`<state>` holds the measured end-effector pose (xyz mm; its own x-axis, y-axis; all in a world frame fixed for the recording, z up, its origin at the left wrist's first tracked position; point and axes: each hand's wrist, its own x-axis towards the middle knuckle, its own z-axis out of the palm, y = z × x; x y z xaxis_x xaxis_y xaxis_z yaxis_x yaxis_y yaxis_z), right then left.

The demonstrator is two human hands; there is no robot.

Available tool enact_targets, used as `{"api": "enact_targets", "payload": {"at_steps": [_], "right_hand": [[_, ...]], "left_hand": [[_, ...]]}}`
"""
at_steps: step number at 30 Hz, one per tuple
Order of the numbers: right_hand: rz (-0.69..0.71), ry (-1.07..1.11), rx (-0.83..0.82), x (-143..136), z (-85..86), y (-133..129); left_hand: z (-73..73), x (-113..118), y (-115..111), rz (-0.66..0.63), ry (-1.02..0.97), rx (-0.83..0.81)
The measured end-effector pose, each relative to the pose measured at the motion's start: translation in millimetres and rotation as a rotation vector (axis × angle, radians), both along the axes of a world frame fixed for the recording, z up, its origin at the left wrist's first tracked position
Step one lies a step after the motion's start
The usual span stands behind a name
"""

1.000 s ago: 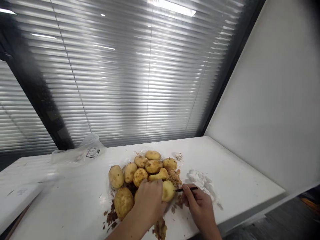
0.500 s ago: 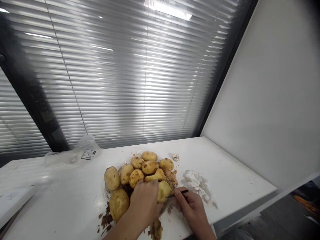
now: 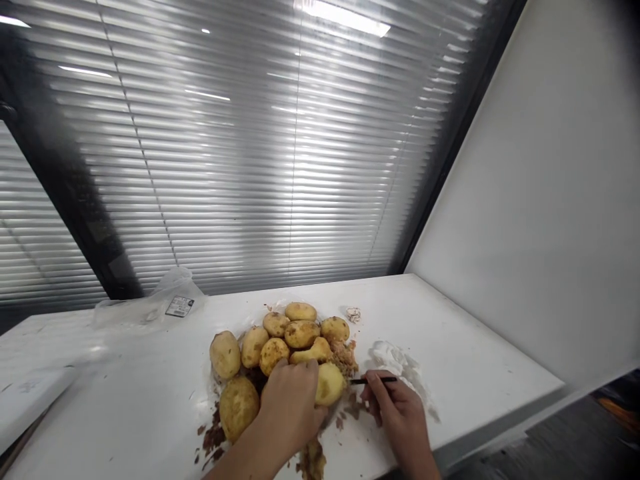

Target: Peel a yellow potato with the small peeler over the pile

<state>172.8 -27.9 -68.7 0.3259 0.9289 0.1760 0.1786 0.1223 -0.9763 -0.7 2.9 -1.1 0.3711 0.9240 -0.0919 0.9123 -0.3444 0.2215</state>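
Observation:
My left hand [image 3: 290,403] is wrapped round a partly peeled potato [image 3: 330,385], whose pale yellow flesh faces right. In my right hand [image 3: 399,412] is a thin black tool [image 3: 388,379], pinched between thumb and fingers. Its slim end points left, just short of the potato; I cannot make out its exact kind. Several unpeeled, speckled potatoes lie in a heap beyond my left hand, including a large potato [image 3: 239,408] beside my wrist. A peeled, curved piece of potato [image 3: 313,351] rests just above my knuckles, next to a pile of brownish shavings [image 3: 344,357].
Crumpled white tissue [image 3: 393,360] lies right of the heap, with a small wad [image 3: 353,314] farther back. A clear plastic bag [image 3: 155,303] with a label sits at the back left. Dark peelings [image 3: 214,437] litter the white table [image 3: 145,413]. A white box [image 3: 33,400] stands at left.
My right hand has moved right with the black tool, away from the potato. My left hand keeps its hold on the potato. The view has shifted slightly.

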Motion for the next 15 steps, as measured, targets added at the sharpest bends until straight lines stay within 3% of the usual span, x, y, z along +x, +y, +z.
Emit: {"api": "enact_targets", "payload": {"at_steps": [3,9,13,15], "right_hand": [[0.109,0.056,-0.029,0.9,-3.9,-1.5],[-0.018,0.089,-0.026,3.7,-9.9,-1.9],[0.126,0.137,-0.026,0.9,-7.1,-2.7],[0.091,0.126,-0.007,-0.5,-4.9,-2.5]], "left_hand": [[2.9,0.2,-0.3,-0.002,0.015,-0.007],[1.3,-0.1,-0.7,0.004,-0.003,0.018],[2.4,0.3,-0.8,0.003,0.008,0.013],[2.4,0.1,-0.5,0.006,0.006,0.017]]}}
